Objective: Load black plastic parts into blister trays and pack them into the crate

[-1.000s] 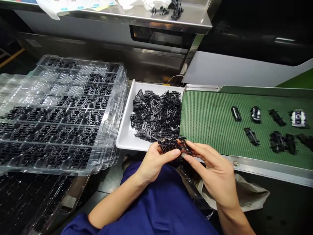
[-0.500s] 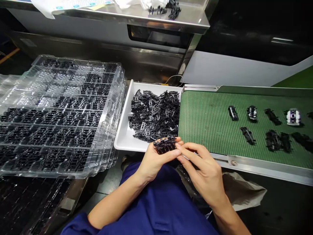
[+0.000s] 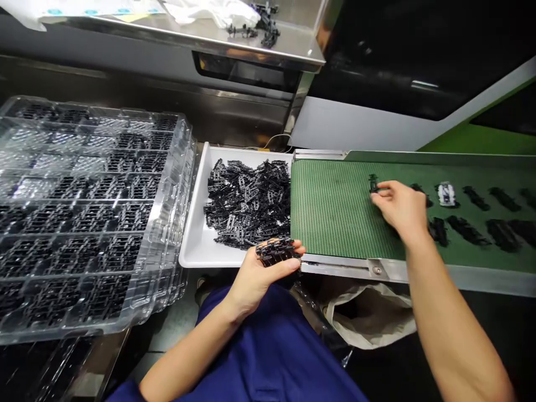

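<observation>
- Right hand (image 3: 397, 207): a black part (image 3: 373, 182) is pinched over the green belt (image 3: 330, 212); light pressure is advised.
- Left hand (image 3: 262, 271): stacked parts (image 3: 274, 252) are clasped, best squeezed evenly.

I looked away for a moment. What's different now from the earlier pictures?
The right hand has left the stack of black parts and moved right, over the green belt, where it pinches a black part. The white part on the belt lies nearer the white bin. The left hand still holds the stack; the heaped bin looks unchanged.
</observation>
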A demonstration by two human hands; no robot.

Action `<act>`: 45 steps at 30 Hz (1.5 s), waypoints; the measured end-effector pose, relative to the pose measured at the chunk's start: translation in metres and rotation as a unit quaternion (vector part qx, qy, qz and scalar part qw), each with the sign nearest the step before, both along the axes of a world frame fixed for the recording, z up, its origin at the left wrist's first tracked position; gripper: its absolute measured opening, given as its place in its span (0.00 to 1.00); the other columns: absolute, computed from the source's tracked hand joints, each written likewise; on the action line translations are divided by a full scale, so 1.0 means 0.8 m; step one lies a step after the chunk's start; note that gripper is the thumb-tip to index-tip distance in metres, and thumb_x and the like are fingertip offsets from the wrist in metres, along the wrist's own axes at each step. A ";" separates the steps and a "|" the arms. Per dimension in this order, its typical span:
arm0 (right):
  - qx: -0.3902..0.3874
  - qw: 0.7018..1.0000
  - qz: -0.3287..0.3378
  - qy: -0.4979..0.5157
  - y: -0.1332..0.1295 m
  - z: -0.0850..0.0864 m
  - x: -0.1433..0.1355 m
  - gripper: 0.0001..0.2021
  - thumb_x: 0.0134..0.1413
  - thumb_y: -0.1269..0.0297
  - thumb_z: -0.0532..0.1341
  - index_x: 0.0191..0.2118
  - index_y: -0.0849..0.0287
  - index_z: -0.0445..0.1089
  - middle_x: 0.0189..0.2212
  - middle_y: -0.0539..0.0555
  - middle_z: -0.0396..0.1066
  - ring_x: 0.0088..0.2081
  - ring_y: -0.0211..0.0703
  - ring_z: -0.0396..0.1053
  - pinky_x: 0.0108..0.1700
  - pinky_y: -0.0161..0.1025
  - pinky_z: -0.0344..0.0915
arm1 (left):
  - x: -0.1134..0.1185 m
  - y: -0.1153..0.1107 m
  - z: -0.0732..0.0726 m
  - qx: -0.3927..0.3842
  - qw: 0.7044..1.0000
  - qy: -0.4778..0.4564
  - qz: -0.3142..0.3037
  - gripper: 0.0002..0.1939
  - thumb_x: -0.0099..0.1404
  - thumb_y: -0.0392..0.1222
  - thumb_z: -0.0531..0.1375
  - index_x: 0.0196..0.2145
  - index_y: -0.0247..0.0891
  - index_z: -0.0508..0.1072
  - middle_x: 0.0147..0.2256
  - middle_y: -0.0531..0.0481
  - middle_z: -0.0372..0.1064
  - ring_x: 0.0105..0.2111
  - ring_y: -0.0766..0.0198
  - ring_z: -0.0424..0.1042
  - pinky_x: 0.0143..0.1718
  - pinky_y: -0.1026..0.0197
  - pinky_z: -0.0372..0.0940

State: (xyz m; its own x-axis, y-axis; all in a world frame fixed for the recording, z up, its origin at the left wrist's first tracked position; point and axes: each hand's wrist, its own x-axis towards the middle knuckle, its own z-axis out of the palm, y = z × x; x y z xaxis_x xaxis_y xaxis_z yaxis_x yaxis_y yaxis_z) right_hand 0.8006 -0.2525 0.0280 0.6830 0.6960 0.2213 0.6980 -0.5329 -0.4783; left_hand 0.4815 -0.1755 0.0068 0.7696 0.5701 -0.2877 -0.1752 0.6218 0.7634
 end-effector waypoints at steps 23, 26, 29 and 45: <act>0.105 0.895 0.432 0.042 -0.044 0.016 -0.205 0.31 0.51 0.67 0.69 0.60 0.51 0.62 0.56 0.60 0.70 0.56 0.54 0.69 0.57 0.54 0.66 | -0.029 0.005 0.003 0.030 0.997 -0.001 -0.077 0.16 0.55 0.43 0.69 0.42 0.37 0.80 0.40 0.45 0.78 0.43 0.54 0.76 0.50 0.54 0.68; 0.136 0.893 0.425 0.068 -0.046 0.009 -0.207 0.39 0.47 0.68 0.71 0.64 0.53 0.56 0.55 0.60 0.70 0.56 0.54 0.68 0.57 0.54 0.66 | -0.031 0.003 0.006 0.014 0.996 -0.021 -0.089 0.16 0.54 0.44 0.70 0.41 0.37 0.81 0.39 0.45 0.79 0.42 0.55 0.76 0.48 0.56 0.68; 0.139 0.890 0.427 0.075 -0.047 0.005 -0.208 0.42 0.46 0.68 0.72 0.66 0.51 0.54 0.55 0.59 0.70 0.56 0.54 0.67 0.56 0.54 0.67 | -0.033 0.001 0.008 0.008 0.995 -0.028 -0.092 0.16 0.54 0.43 0.70 0.41 0.37 0.81 0.39 0.45 0.79 0.40 0.56 0.77 0.47 0.57 0.68; 0.063 0.870 0.477 0.107 -0.030 0.011 -0.197 0.34 0.52 0.61 0.69 0.63 0.48 0.60 0.58 0.59 0.66 0.59 0.54 0.64 0.58 0.52 0.65 | -0.041 -0.002 0.008 0.094 0.994 0.039 -0.050 0.14 0.55 0.39 0.69 0.40 0.35 0.80 0.37 0.48 0.79 0.39 0.56 0.77 0.46 0.57 0.69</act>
State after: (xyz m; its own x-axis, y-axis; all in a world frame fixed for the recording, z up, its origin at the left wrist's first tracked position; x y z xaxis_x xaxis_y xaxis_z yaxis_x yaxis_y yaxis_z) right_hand 0.6428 -0.2764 0.0371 -0.1567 0.9484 0.2756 0.6821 0.3057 -0.6643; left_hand 0.4483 -0.1770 0.0133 0.8050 0.5407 -0.2441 -0.0558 0.4787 0.8762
